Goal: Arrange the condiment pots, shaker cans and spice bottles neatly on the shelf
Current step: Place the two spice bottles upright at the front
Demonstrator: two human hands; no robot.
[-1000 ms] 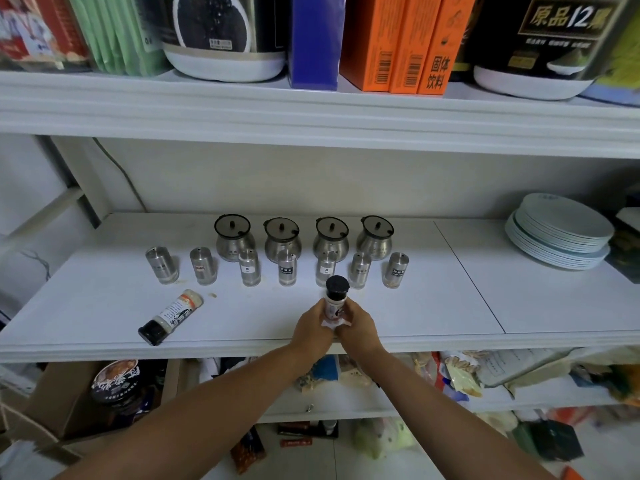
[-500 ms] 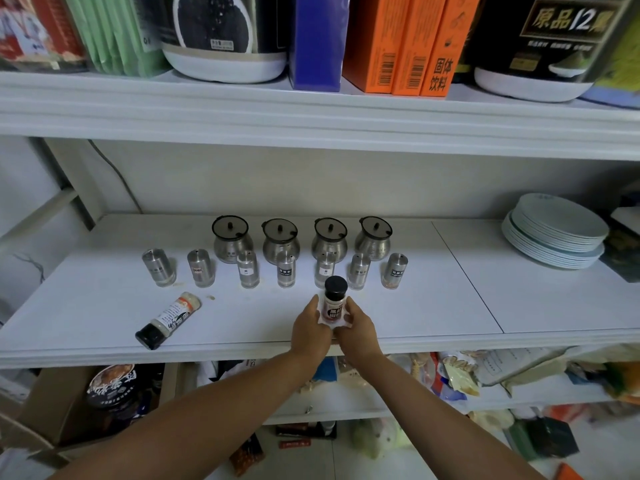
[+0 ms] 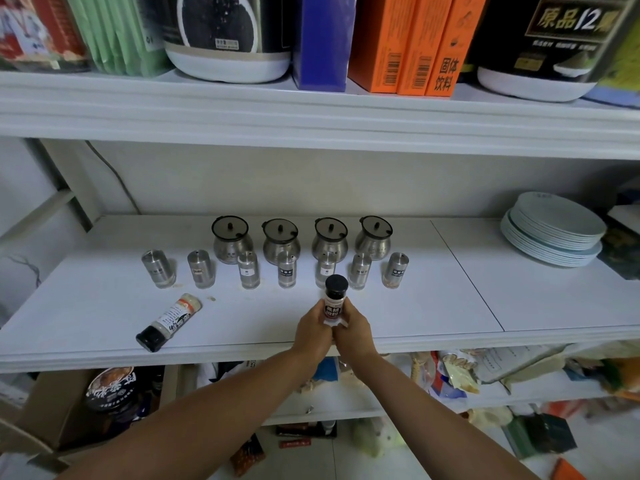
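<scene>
An upright spice bottle [image 3: 334, 299] with a black cap and a red label stands near the front of the white shelf [image 3: 433, 299]. My left hand [image 3: 313, 332] and my right hand [image 3: 353, 332] grip its lower half from both sides. A white scrap shows under my fingers. Behind it runs a row of several steel shaker cans [image 3: 286, 269], and behind those a row of several steel condiment pots [image 3: 280, 240] with dark lids. A second spice bottle [image 3: 169, 322] with a black cap lies on its side at the front left.
A stack of pale plates [image 3: 554, 233] sits at the shelf's right end. The shelf above holds boxes and tubs [image 3: 391, 43]. Bags and a cardboard box [image 3: 59, 420] crowd the lower levels.
Both hands moved the upright bottle slightly away from the shelf's front edge, toward the shaker row. The other items have not moved.
</scene>
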